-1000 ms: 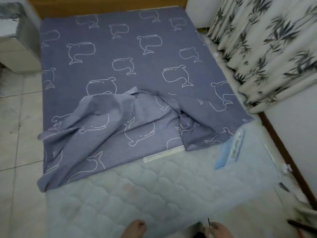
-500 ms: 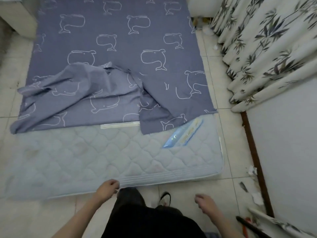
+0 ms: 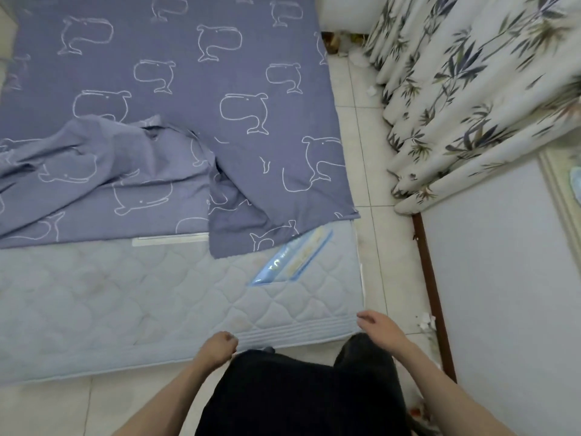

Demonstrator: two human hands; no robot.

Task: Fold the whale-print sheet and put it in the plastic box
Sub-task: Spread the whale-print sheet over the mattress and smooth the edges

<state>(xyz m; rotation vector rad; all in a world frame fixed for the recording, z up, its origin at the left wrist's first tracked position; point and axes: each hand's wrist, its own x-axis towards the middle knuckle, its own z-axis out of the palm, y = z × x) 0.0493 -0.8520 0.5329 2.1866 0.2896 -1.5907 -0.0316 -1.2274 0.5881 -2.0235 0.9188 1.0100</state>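
Left hand [image 3: 220, 344] loosely fisted, right hand [image 3: 379, 325] half-spread, both empty at near mattress [image 3: 157, 297] edge; beyond, sheet [image 3: 195, 89] lies half turned back, probably light, limp, wrinkle-prone, best pinched at its near corner and loose hem; box not in view.

Bare forearms, no sleeves visible; left hand [image 3: 220, 345], right hand [image 3: 379, 325] ungloved; black garment [image 3: 298, 398] below.

Left hand [image 3: 219, 347] loosely curled, right hand [image 3: 379, 325] seemingly open, both empty
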